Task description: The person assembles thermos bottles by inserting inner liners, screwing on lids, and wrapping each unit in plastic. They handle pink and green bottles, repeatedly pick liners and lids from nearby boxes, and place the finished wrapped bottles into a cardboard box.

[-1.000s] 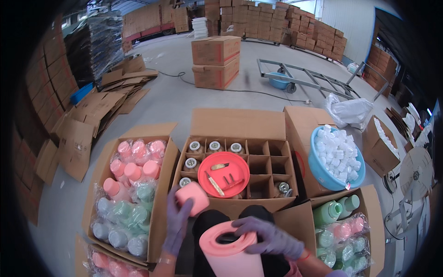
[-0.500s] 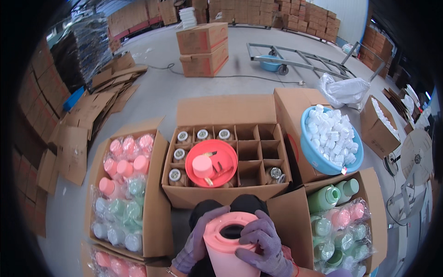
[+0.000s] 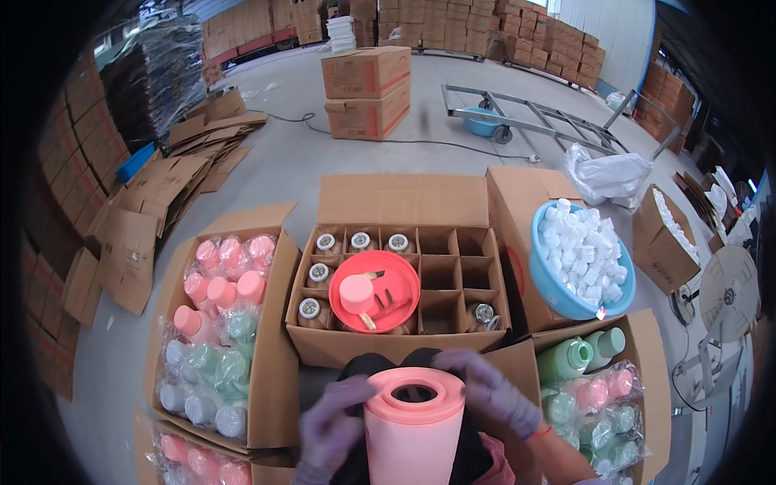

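Observation:
A pink plastic bottle casing (image 3: 412, 444) with a round opening in its top stands upright between my knees. Purple gloves cover both hands. Smeared a little by motion, my left hand (image 3: 333, 424) reaches to the left edge of the rim with fingers stretched out; whether it touches cannot be told. My right hand (image 3: 495, 394) is open beside the rim's right edge, its fingers pointing behind it. In front stands a divided carton (image 3: 396, 349) with several capped bottles. On its dividers rests a red bowl (image 3: 396, 279) holding a pink cup (image 3: 356, 293) and small slim pieces.
The left carton (image 3: 271, 356) holds bagged pink, green and white bottles; the right carton (image 3: 659, 388) holds green and pink ones. A blue basin (image 3: 558, 287) of white caps rests at the right. Beyond are two stacked boxes (image 3: 368, 93), a metal cart (image 3: 550, 121) and a floor cable.
Both hands have loosened from the pink casing and moved outward to its sides. The casing, tilted before, now stands upright. The view has shifted slightly.

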A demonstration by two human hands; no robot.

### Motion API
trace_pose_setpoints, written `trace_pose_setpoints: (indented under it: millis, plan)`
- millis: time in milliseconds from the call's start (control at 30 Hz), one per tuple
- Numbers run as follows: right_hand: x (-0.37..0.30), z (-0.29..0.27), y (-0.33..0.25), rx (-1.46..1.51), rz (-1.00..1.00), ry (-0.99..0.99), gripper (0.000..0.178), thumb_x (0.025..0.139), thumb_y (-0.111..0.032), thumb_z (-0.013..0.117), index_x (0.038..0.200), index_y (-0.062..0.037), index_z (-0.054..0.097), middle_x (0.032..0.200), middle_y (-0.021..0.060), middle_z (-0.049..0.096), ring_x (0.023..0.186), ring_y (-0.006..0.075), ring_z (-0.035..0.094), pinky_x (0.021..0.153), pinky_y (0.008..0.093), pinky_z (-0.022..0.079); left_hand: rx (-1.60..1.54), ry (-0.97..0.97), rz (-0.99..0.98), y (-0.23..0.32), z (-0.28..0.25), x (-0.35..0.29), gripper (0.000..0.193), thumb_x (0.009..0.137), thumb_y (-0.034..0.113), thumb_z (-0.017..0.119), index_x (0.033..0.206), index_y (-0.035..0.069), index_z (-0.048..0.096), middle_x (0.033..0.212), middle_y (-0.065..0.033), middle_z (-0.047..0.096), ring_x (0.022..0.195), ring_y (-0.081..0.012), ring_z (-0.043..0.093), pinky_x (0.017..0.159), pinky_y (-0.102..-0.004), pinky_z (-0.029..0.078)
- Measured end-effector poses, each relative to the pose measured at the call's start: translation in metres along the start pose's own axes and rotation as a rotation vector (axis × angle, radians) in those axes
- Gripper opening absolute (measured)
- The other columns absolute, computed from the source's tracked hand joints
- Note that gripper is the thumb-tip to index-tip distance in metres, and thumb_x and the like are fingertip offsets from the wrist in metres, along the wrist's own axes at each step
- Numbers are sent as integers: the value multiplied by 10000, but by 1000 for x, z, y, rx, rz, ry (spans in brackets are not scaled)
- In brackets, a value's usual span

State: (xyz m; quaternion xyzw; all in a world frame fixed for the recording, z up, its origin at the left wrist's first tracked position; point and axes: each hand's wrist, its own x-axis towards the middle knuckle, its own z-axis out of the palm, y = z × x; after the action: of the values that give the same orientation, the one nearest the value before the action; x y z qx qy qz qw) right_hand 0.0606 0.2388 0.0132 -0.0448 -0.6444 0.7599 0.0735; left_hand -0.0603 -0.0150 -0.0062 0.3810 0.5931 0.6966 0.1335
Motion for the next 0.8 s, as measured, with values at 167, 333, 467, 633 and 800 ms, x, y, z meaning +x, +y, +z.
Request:
trace_pose_setpoints:
  millis: [167,333,467,633,800]
  plan:
    - [13,9,-3,-205,-198,-42,539,799,-210,771,1261,-20,568,1285,136,532,1285,267,474,1101,372,364,4,178,-287,4,12,35,423,961,188,541,1291,-71,591,1213,-211,653,1169,-272,597,1083,-398,419]
    - [13,-41,11,-632,-155,16,591,719,-221,841,1225,-28,606,1284,164,545,1225,311,517,1080,403,387,-584,177,-113,-8,-21,-8,476,963,229,517,1332,-70,557,1210,-187,658,1150,-266,605,1062,-381,425]
    - [31,0,-20,-465,-280,-351,519,735,-164,814,1198,-28,622,1265,162,545,1234,304,518,1093,415,385,-209,106,-297,-2,2,29,463,949,232,527,1308,-58,568,1212,-173,656,1057,-253,639,992,-383,484]
    - [16,-18,-12,-358,-62,-67,543,841,-191,740,1325,-7,573,1382,162,523,1265,295,506,1079,403,397,-431,185,-317,-2,-18,20,743,872,475,630,1360,-69,496,1297,-179,600,1210,-249,582,1052,-402,446]
    - [54,-5,40,-745,-280,162,387,980,-129,544,1327,42,541,1181,169,633,1025,299,598,923,378,468,-276,-32,-557,-10,-3,81,556,823,109,745,1325,-44,565,1264,-90,631,1137,-148,599,981,-304,484]
